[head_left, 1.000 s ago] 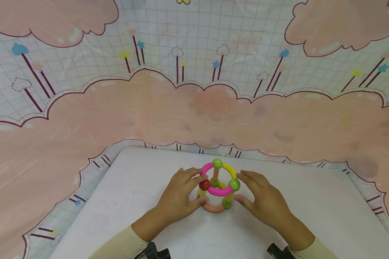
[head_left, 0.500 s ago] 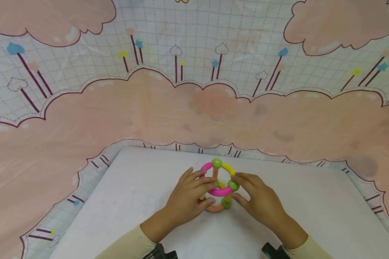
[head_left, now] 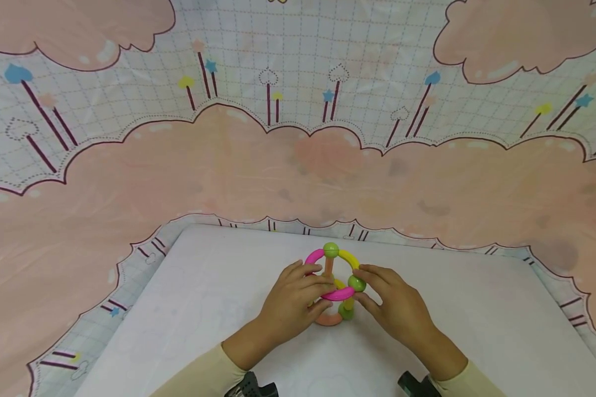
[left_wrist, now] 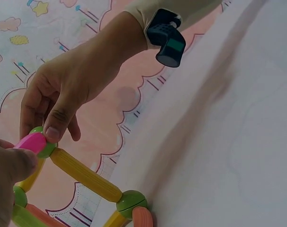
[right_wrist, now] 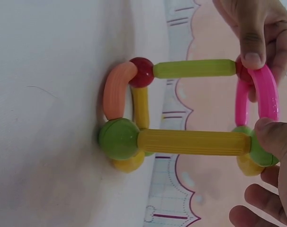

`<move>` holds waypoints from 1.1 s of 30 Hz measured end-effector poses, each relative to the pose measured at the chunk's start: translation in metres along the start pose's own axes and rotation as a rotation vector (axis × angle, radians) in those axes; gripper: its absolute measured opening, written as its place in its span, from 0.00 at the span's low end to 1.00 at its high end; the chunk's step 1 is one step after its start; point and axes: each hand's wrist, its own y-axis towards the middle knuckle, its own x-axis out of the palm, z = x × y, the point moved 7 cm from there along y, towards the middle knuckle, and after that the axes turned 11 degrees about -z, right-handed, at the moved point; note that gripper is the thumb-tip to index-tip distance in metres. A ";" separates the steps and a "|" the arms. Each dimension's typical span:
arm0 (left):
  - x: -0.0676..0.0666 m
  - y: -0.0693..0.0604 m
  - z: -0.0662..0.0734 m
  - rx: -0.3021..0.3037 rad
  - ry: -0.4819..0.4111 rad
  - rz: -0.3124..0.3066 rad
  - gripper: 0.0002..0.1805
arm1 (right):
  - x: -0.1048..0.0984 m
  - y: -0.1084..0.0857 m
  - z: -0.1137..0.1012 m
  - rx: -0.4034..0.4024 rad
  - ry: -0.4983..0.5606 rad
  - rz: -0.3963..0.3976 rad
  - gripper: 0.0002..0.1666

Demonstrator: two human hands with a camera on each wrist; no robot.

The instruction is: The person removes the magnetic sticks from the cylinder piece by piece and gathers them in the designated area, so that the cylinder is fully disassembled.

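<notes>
Left hand (head_left: 294, 298) and right hand (head_left: 401, 300) have shifted inward, respectively pinching red ball (right_wrist: 241, 71) and green ball (head_left: 357, 283) atop rod frame (head_left: 339, 295), lower centre; apparently a securing step. Next calls for even pressure.

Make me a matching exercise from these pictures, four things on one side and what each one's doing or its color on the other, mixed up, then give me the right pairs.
1. Left hand
2. Right hand
3. Bottom front curved rod
4. Tabletop

A. Pinching a green ball
B. White
C. Pinching a red ball
D. Orange

Pairs: 1-C, 2-A, 3-D, 4-B
</notes>
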 end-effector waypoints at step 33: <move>0.001 -0.002 -0.001 0.073 -0.057 0.064 0.15 | -0.003 0.000 -0.001 -0.042 0.005 0.031 0.33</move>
